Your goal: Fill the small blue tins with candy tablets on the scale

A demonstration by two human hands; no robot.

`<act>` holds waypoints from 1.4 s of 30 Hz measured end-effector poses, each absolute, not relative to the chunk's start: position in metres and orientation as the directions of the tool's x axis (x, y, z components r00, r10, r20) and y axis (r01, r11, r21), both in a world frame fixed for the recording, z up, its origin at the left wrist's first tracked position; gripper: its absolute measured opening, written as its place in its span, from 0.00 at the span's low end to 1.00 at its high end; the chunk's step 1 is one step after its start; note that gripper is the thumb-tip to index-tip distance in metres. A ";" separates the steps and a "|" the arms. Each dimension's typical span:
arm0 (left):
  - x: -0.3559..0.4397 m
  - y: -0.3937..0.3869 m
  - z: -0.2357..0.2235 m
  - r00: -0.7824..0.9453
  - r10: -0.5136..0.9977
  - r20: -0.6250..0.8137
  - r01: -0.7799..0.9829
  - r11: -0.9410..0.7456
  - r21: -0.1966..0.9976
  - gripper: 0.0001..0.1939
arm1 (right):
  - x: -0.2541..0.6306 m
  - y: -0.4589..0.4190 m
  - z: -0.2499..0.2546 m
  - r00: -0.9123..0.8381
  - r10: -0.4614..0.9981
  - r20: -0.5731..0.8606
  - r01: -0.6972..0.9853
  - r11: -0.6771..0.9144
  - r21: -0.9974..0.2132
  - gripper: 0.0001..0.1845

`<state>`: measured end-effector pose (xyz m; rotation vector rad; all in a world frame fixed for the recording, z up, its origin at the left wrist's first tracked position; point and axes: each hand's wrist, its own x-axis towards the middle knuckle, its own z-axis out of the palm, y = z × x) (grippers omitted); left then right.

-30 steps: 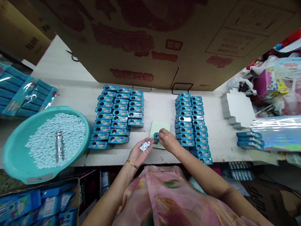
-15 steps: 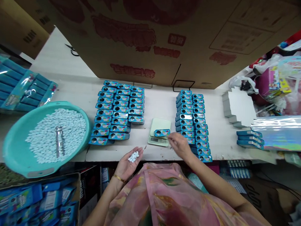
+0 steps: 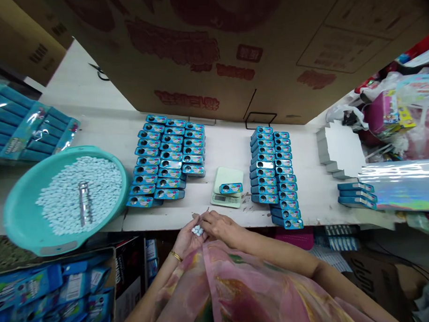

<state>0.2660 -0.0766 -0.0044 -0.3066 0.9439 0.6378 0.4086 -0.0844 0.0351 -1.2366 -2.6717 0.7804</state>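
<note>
My left hand (image 3: pixel 185 239) is cupped palm up near the table's front edge, holding a small heap of white candies (image 3: pixel 197 231). Over that palm lies my right hand (image 3: pixel 220 225), its fingers bent together at the candies; what the fingertips grip is hidden. Just beyond both hands a pale green digital scale (image 3: pixel 226 201) carries one small blue box (image 3: pixel 231 188) with a round dark opening. To the left, a turquoise basin (image 3: pixel 21 205) holds many more white candies (image 3: pixel 61 194), with a shiny metal cylinder (image 3: pixel 84 203) lying on them.
Rows of blue boxes stand left (image 3: pixel 170 155) and right (image 3: pixel 264 171) of the scale. A large cardboard carton (image 3: pixel 212 86) walls off the back. White cartons (image 3: pixel 342 149) and stacked blue boxes (image 3: pixel 357 196) lie at right. Scissors (image 3: pixel 100 72) rest far left.
My right hand has moved left and toward me, from beside the scale to my left palm. The left hand has shifted slightly right and closed more around the candies. The box stays on the scale.
</note>
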 end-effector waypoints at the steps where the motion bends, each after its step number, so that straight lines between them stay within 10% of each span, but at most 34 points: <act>1: 0.267 -0.076 -0.004 0.426 0.364 -0.828 -0.626 0.780 0.021 0.11 | 0.409 -0.085 0.034 -0.669 0.733 -0.123 0.683 0.541 -0.490 0.09; 17: 0.274 -0.068 -0.010 0.484 0.369 -0.793 -0.566 0.823 0.038 0.10 | 0.431 -0.076 0.015 -0.470 0.881 0.056 0.637 0.382 -0.669 0.04; 29: 0.273 -0.058 -0.008 0.418 0.409 -0.811 -0.611 0.788 0.082 0.10 | 0.474 -0.049 -0.002 -0.199 0.967 0.159 0.774 0.255 -0.579 0.12; 36: 0.247 -0.079 -0.033 0.274 0.307 -0.911 -0.613 0.786 0.080 0.09 | 0.490 -0.134 -0.058 -0.484 0.850 -0.210 0.655 0.193 -0.731 0.09; 42: 0.231 -0.081 -0.039 0.274 0.345 -0.898 -0.595 0.794 0.123 0.10 | 0.501 -0.142 -0.099 -0.189 0.959 -0.211 0.842 0.047 -0.538 0.10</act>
